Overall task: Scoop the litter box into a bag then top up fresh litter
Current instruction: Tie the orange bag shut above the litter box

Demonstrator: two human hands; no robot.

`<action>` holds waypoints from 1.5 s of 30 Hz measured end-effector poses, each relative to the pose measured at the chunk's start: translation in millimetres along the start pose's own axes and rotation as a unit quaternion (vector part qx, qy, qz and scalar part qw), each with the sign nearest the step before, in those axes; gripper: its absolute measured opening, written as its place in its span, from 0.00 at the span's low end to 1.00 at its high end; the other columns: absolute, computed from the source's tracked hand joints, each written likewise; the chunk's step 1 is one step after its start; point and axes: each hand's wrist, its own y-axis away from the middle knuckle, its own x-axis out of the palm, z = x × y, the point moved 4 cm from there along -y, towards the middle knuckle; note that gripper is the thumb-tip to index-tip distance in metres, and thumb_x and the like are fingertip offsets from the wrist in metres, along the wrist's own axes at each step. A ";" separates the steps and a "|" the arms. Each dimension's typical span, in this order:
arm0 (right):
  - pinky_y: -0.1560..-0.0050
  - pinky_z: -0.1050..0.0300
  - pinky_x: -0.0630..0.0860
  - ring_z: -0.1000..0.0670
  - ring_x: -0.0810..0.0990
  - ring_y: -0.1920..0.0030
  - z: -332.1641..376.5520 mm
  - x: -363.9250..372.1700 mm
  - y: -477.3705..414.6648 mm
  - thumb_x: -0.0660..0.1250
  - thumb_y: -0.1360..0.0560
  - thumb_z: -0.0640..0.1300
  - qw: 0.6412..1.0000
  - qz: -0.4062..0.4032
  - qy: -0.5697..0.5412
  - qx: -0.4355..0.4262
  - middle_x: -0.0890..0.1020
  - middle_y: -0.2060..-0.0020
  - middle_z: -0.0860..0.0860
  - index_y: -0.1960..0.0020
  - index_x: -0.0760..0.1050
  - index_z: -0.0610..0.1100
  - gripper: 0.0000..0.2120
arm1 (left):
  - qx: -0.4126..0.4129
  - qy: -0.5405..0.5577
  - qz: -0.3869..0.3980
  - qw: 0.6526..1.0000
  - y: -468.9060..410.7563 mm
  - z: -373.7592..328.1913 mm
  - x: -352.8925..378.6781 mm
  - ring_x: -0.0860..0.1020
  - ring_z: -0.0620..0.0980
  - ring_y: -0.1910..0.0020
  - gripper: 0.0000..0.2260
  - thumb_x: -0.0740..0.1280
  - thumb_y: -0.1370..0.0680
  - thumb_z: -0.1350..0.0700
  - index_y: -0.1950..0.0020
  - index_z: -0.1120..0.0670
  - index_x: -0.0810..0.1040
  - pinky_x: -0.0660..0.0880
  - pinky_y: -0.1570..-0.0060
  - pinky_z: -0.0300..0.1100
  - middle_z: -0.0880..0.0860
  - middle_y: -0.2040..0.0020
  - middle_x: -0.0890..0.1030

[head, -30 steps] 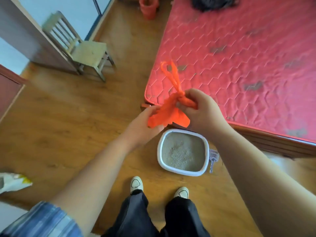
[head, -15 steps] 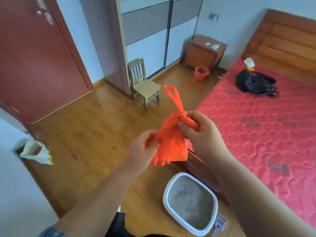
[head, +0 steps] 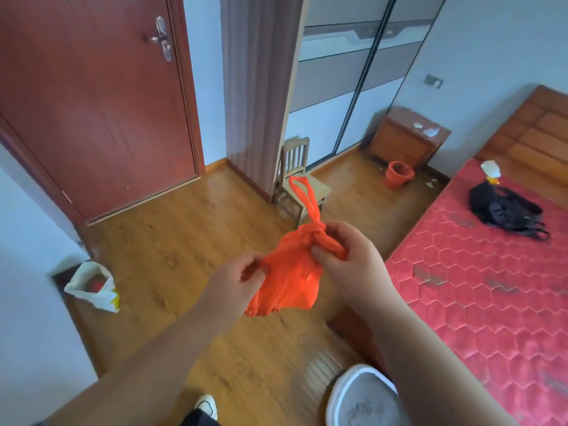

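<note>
Orange plastic fills the middle of the view: a small orange bag, knotted at the top, hangs in the air between both hands. The right hand pinches it just under the knot, thumb and curled fingers closed on the twisted plastic, and a looped handle stands up above the knot. The left hand grips the bag's left edge between thumb and fingers.

Below the right forearm, at the bottom edge, the white-rimmed litter box sits on the wooden floor, holding grey litter; the arm hides part of it. One white shoe shows to the left of the box.

A red quilted mattress lies to the right, with a black backpack on it. A white sack with a yellow corner sits on the floor against the left wall. Farther back stand a small wooden chair, an orange bucket and a wooden nightstand, with a dark red door at the upper left.
</note>
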 end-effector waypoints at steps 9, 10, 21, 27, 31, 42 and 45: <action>0.58 0.69 0.73 0.62 0.80 0.57 22.2 57.1 -101.9 0.70 0.27 0.38 0.999 -0.032 0.026 0.032 0.83 0.59 0.62 0.51 0.78 0.61 0.17 | -0.007 -0.065 0.065 0.996 -117.9 11.2 -80.1 0.81 0.42 0.54 0.05 0.66 0.19 0.53 0.52 0.44 0.79 0.78 0.50 0.46 0.42 0.57 0.83; 0.58 0.68 0.74 0.62 0.80 0.56 19.4 58.8 -113.5 0.70 0.27 0.38 0.998 -0.040 0.028 0.035 0.83 0.59 0.62 0.52 0.78 0.61 0.16 | -0.006 -0.059 0.075 0.995 -133.2 15.5 -81.2 0.82 0.45 0.53 0.05 0.65 0.20 0.52 0.52 0.45 0.80 0.79 0.48 0.50 0.44 0.57 0.84; 0.61 0.68 0.70 0.64 0.78 0.60 -26.0 51.2 -292.4 0.69 0.25 0.39 0.995 -0.080 0.012 0.059 0.81 0.62 0.67 0.53 0.78 0.59 0.13 | -0.006 -0.044 0.116 0.992 -328.5 27.5 -59.8 0.82 0.48 0.55 0.05 0.67 0.20 0.52 0.54 0.42 0.80 0.78 0.49 0.52 0.43 0.58 0.83; 0.60 0.67 0.72 0.63 0.79 0.58 -47.7 21.0 -422.1 0.69 0.26 0.39 0.993 -0.093 0.007 0.070 0.82 0.60 0.61 0.50 0.79 0.57 0.13 | 0.005 -0.061 0.119 0.991 -466.0 10.6 -37.7 0.81 0.47 0.55 0.04 0.66 0.23 0.49 0.55 0.43 0.81 0.77 0.50 0.52 0.44 0.58 0.83; 0.61 0.71 0.72 0.63 0.79 0.56 -53.3 -1.4 -495.5 0.69 0.25 0.40 0.991 -0.113 0.023 0.067 0.82 0.59 0.60 0.49 0.79 0.58 0.13 | 0.028 -0.085 0.145 0.985 -548.4 -9.1 -19.4 0.79 0.39 0.59 0.08 0.67 0.19 0.55 0.55 0.43 0.79 0.75 0.58 0.36 0.43 0.58 0.83; 0.58 0.64 0.76 0.60 0.80 0.57 -121.8 -64.0 -683.2 0.68 0.25 0.40 0.975 -0.177 0.051 0.124 0.84 0.59 0.59 0.50 0.80 0.57 0.12 | 0.067 -0.106 0.256 0.959 -774.2 -23.4 65.9 0.80 0.41 0.51 0.05 0.63 0.17 0.50 0.45 0.45 0.79 0.73 0.52 0.34 0.42 0.51 0.82; 0.56 0.59 0.77 0.58 0.81 0.57 -145.1 -89.8 -730.8 0.68 0.25 0.40 0.963 -0.213 0.048 0.157 0.84 0.58 0.57 0.49 0.81 0.55 0.11 | 0.072 -0.109 0.298 0.946 -834.7 -30.8 98.8 0.81 0.44 0.50 0.08 0.61 0.16 0.48 0.42 0.45 0.79 0.76 0.49 0.36 0.43 0.49 0.82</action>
